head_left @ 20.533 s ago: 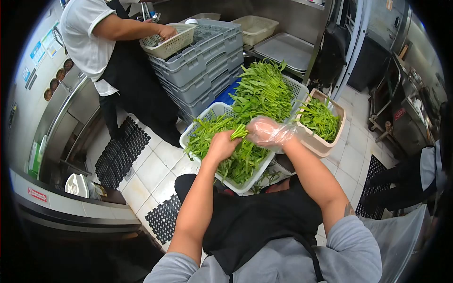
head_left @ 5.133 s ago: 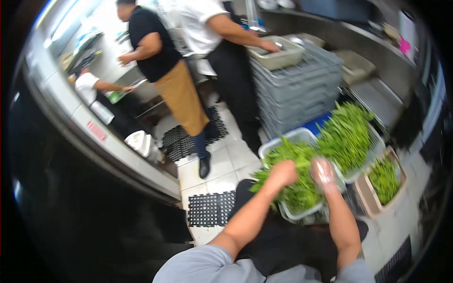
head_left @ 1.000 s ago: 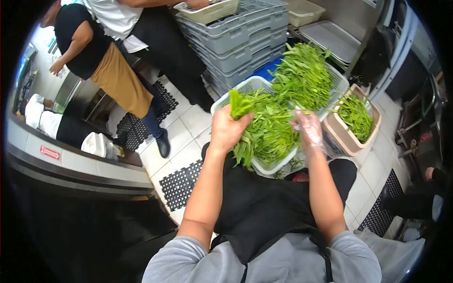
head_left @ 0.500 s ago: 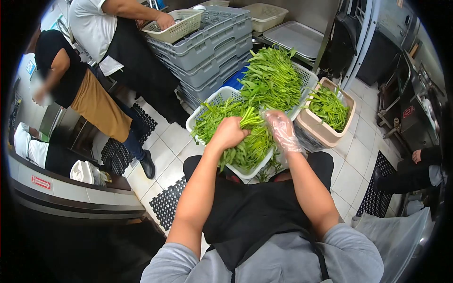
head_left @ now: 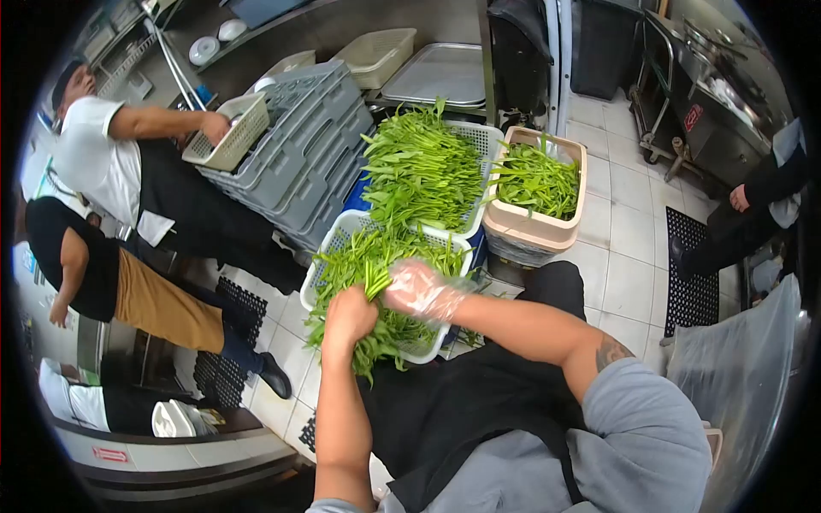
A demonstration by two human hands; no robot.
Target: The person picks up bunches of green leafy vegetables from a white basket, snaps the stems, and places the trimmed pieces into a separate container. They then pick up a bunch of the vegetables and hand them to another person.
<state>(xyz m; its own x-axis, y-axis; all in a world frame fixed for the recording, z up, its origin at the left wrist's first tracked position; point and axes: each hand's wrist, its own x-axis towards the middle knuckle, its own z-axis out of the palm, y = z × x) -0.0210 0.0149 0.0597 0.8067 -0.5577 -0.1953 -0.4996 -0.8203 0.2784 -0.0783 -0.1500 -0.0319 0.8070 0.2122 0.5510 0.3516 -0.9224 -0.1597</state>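
My bare left hand [head_left: 349, 315] is closed around a bunch of long-stemmed leafy greens [head_left: 376, 278], its cut stems pointing up and its leaves hanging below over the basket's front edge. Beside the stem ends is my right hand [head_left: 419, 289] in a clear plastic glove, slightly blurred, with its fingers curled in. What those fingers hold, if anything, is hidden. Both hands are above a white basket [head_left: 310, 295] heaped with loose leafy greens. Directly behind it, a second white basket [head_left: 493, 141] carries a thick pile of the same greens with stems lined up.
A beige tub [head_left: 577, 214] of greens stands at right. Stacked grey dish racks [head_left: 295, 201] rise at left, beside a person [head_left: 103, 162] reaching into a cream basket [head_left: 205, 158]. Another person in a tan apron [head_left: 167, 299] stands nearer. At far right, someone's hand [head_left: 738, 198] shows.
The view has swung right, so the baskets sit further left. My right hand has moved across over the front basket, close to the stems. The bunch stays in my left hand.
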